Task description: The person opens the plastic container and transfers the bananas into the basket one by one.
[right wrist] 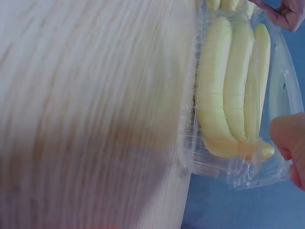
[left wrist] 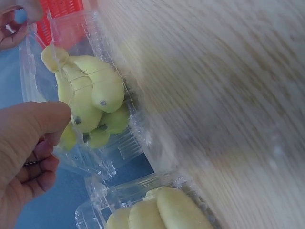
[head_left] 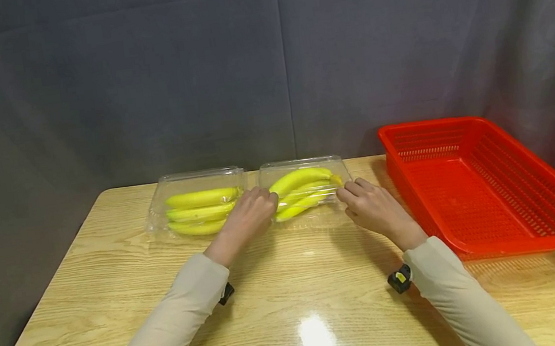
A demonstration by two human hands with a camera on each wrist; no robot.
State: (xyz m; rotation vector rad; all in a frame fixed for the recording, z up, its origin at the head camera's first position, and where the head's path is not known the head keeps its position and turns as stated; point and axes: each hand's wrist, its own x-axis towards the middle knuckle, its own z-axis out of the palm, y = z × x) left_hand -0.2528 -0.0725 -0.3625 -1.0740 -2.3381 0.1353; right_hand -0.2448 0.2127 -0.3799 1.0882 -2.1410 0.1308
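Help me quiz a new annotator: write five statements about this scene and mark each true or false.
1. Yellow, elongated bananas lie in two clear plastic boxes. True.
2. The red plastic basket stands left of the boxes in the head view. False: it stands to their right.
3. The person's left hand and right hand are both at the right-hand box. True.
4. The wooden table has a black top. False: light wood grain.
5. Dark grey cloth hangs behind the table. True.

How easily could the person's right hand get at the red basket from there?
Quite easily, it seems: the red basket stands just to the right of the right hand, open-topped, with nothing visible between them. The hand would probably need to let go of the clear container first.
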